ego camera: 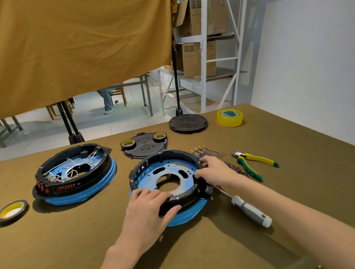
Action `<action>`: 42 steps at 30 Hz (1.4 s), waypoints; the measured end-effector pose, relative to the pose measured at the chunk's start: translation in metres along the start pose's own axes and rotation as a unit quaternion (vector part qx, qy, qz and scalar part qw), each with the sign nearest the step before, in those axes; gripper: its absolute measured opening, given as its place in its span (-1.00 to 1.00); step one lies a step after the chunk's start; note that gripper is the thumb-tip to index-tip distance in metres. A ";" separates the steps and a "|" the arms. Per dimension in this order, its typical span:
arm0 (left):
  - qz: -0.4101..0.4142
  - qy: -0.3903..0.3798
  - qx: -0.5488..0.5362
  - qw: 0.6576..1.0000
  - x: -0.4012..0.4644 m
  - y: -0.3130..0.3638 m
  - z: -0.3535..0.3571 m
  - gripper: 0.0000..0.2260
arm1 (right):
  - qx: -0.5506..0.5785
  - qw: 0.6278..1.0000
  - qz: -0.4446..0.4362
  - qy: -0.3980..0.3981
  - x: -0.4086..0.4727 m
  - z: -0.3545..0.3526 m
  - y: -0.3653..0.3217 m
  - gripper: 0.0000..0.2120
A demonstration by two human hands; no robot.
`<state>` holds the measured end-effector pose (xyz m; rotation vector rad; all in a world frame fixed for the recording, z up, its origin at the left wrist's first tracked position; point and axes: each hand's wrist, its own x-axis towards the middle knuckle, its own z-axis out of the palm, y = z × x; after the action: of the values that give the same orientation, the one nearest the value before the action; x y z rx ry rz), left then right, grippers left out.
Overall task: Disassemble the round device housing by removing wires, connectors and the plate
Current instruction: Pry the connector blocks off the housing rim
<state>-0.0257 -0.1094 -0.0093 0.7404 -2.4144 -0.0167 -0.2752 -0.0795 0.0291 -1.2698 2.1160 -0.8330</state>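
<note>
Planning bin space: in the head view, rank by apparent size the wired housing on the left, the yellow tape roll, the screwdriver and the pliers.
1. Wired housing.
2. Screwdriver and pliers: look alike, and the screwdriver lies nearer the camera, so unranked.
3. Yellow tape roll, though farthest away.

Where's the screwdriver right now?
In the head view the screwdriver lies on the table at right, its tip toward the housing being worked on, below the right hand and near the pliers.

Screwdriver (250, 210) tip hidden under the right hand (213, 170), seated person (106, 98) at upper centre mostly behind the cloth (66, 47)
</note>
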 end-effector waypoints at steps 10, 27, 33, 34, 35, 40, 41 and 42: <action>-0.117 0.073 -0.136 0.981 -0.002 -0.043 -0.007 -0.61 | -0.027 0.995 -0.097 -0.019 0.009 -0.004 0.007 -0.46; -0.163 -0.167 -0.049 0.971 0.035 -0.081 -0.016 -0.42 | -0.227 0.957 -0.172 0.048 0.000 0.010 0.003 -0.50; -0.166 -0.184 -0.012 0.969 0.047 -0.078 -0.013 -0.38 | -0.210 0.958 -0.169 0.095 -0.002 0.010 -0.001 -0.56; -0.170 -0.167 -0.013 0.971 0.044 -0.076 -0.012 -0.41 | -0.212 0.957 -0.170 0.104 -0.004 0.009 -0.002 -0.57; -0.176 -0.151 -0.023 0.972 0.039 -0.075 -0.012 -0.43 | -0.219 0.953 -0.174 0.113 -0.007 0.008 -0.002 -0.58; -0.193 -0.120 -0.126 0.966 0.004 -0.071 -0.010 -0.45 | -0.193 0.958 -0.209 0.023 -0.032 0.004 0.019 -0.42; -0.199 -0.097 -0.161 0.962 -0.001 -0.068 -0.009 -0.46 | -0.157 0.965 -0.207 -0.028 -0.035 0.001 0.025 -0.35; -0.204 -0.072 -0.191 0.957 -0.006 -0.066 -0.008 -0.47 | -0.104 0.972 -0.197 -0.077 -0.038 -0.003 0.031 -0.30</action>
<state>0.0160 -0.1607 -0.0178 1.0606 -2.2450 -0.7033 -0.2792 -0.0336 0.0127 -1.8426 1.8942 -0.6516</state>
